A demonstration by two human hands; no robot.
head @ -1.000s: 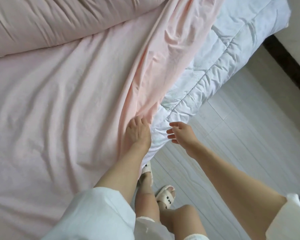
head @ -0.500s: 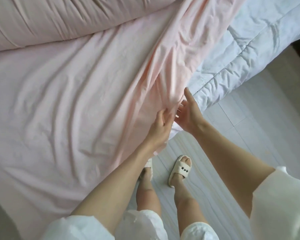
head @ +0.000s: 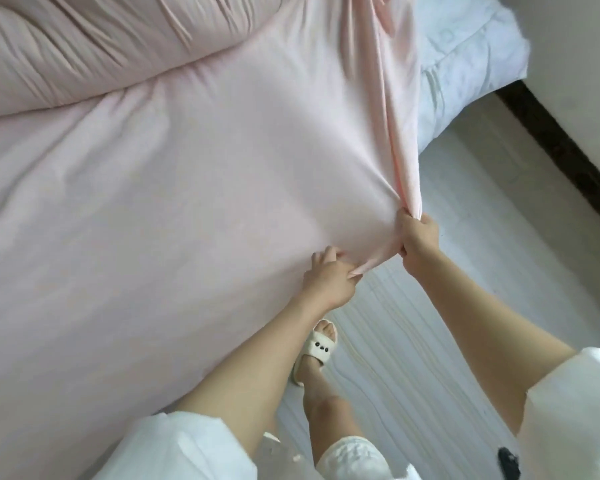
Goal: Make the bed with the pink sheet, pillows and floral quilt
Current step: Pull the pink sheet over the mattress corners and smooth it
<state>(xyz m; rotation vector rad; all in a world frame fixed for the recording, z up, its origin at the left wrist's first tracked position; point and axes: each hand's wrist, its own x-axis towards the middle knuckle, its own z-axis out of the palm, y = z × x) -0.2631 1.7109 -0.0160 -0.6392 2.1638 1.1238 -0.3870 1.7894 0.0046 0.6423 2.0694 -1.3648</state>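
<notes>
I am seeing the left hand (head: 329, 277) and right hand (head: 418, 237) each gripping the pink sheet (head: 187, 209) edge, bunching it at the bedside; the sheet is covering the mattress (head: 465, 64).

One pink sheet (head: 205, 220) across one bed, one bunched pink quilt (head: 84, 46) along its far side, one white mattress pad (head: 465, 64) showing at the corner, two hands (head: 329, 278) (head: 418, 237), two white sleeves (head: 174, 448), one cream slipper (head: 317, 351) in sight
</notes>
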